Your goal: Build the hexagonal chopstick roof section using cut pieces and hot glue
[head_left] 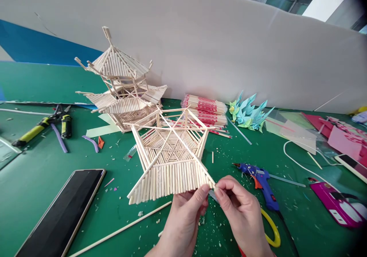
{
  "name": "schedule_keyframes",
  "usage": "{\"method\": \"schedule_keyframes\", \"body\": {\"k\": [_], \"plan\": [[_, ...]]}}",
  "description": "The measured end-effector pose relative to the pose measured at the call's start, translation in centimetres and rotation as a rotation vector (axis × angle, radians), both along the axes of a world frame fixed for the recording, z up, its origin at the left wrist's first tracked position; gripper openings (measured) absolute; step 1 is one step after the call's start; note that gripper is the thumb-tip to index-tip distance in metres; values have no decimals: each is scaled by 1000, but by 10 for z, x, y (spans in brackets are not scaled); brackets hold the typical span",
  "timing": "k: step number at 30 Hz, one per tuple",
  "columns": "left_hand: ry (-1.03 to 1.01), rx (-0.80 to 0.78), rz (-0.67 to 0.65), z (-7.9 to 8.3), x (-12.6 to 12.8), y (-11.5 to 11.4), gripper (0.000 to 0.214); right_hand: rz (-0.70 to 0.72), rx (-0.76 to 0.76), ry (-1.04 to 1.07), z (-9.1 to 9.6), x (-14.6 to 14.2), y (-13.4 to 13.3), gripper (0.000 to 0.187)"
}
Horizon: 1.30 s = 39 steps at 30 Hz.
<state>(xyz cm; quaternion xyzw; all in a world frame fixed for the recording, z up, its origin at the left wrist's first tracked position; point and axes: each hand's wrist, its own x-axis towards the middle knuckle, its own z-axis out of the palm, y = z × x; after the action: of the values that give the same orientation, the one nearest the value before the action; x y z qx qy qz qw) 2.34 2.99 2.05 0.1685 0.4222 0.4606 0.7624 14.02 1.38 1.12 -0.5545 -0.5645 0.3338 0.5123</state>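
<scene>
A pavilion model made of thin wooden sticks point(169, 178) stands on the green table, with one slatted roof panel facing me. My left hand point(186, 220) pinches the lower edge of that panel near its right corner, thumb on top and fingers beneath. At the corner tip, my right hand point(242, 211) is closed, thumb and forefinger pressed together on the end of the diagonal stick. Whether a small extra piece lies between those fingertips is hidden. Just behind is a taller stick pagoda point(120, 65) with two roof tiers. A loose long stick point(123, 232) lies in front.
A blue glue gun point(262, 182) lies right of my hands, near yellow-handled scissors point(272, 228). Bundled sticks point(205, 109) and folded turquoise paper point(250, 113) sit by the back wall. Pliers point(63, 121) and a phone point(61, 213) are left; a magenta device point(334, 203) is right.
</scene>
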Motion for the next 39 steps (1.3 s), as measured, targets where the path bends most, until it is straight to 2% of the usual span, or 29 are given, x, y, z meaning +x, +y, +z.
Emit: {"method": "schedule_keyframes", "body": {"k": [16,29,39], "plan": [[-13,-9,-13,1,0,1,33,-95,190,-162,-8,-7,-5,9],[-27,-24,-10,2,0,1,31,-88,122,-39,-10,-6,-7,7],[-111,-83,7,2,0,0,24,-72,96,86,-8,-7,-10,12]]}}
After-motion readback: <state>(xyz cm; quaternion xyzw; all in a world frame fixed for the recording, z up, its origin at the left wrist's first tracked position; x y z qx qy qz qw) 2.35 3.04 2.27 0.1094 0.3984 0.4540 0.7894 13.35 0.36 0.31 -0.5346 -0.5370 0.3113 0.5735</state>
